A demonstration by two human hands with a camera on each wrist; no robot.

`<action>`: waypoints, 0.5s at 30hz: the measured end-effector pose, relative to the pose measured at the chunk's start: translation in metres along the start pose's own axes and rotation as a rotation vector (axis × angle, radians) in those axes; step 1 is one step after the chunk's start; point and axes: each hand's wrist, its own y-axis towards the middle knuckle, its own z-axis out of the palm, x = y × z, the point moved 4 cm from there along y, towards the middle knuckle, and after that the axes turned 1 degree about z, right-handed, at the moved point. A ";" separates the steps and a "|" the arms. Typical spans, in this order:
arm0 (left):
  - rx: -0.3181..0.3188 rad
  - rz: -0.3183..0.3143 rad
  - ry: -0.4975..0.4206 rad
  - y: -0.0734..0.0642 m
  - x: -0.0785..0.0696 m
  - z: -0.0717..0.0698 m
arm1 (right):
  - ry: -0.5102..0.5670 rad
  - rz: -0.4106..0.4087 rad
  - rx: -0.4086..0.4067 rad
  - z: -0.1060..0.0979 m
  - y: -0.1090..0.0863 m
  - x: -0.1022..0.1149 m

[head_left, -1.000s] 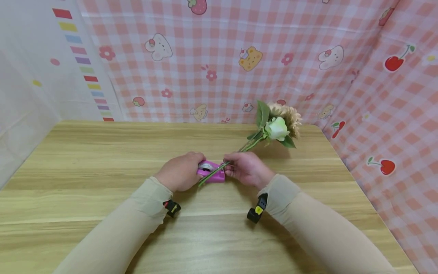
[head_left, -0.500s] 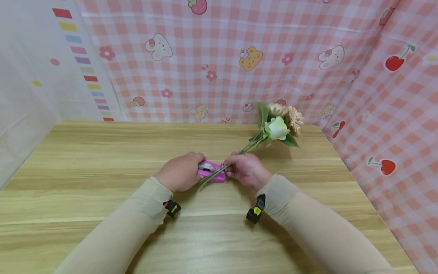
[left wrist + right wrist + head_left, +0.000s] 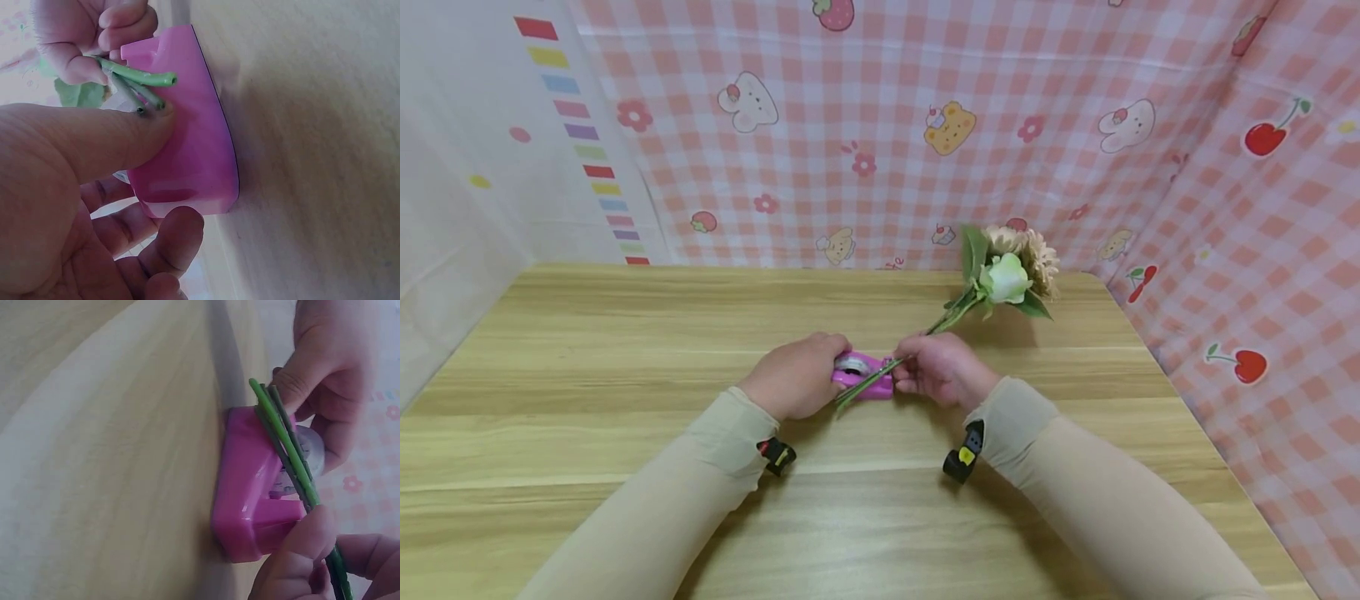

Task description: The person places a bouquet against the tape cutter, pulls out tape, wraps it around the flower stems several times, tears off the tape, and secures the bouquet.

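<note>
A pink tape dispenser (image 3: 883, 387) with a clear tape roll (image 3: 852, 364) stands on the table. My left hand (image 3: 793, 377) holds it at its left end, thumb along the near side in the left wrist view. Between thumb and fingers of my right hand (image 3: 943, 371), a small bunch of flower stems (image 3: 281, 437) is pinched. The stems slant across the dispenser, their cut ends close to my left thumb (image 3: 140, 134). At the bunch's upper end are a pale green-white rose (image 3: 1006, 279), beige flowers (image 3: 1043, 258) and green leaves (image 3: 974, 250).
The wooden table (image 3: 647, 350) reaches out to both sides. Behind it hangs a pink checked cloth (image 3: 895, 100) with cartoon prints, and another checked cloth (image 3: 1217, 275) runs along the right edge. A white cloth (image 3: 460, 183) hangs at the left.
My right hand and the bunch have shifted only slightly, the flower heads turning a little and the stem ends moving slightly. My left hand and the tape dispenser have stayed in place.
</note>
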 end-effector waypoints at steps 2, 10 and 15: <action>0.001 0.000 0.000 0.000 0.000 0.000 | 0.006 -0.007 0.011 0.000 -0.001 0.002; 0.003 0.004 0.005 0.000 0.000 0.000 | 0.051 -0.026 0.060 0.000 -0.006 0.005; 0.007 0.004 0.012 0.001 0.000 0.000 | 0.048 -0.053 0.065 -0.006 -0.009 0.007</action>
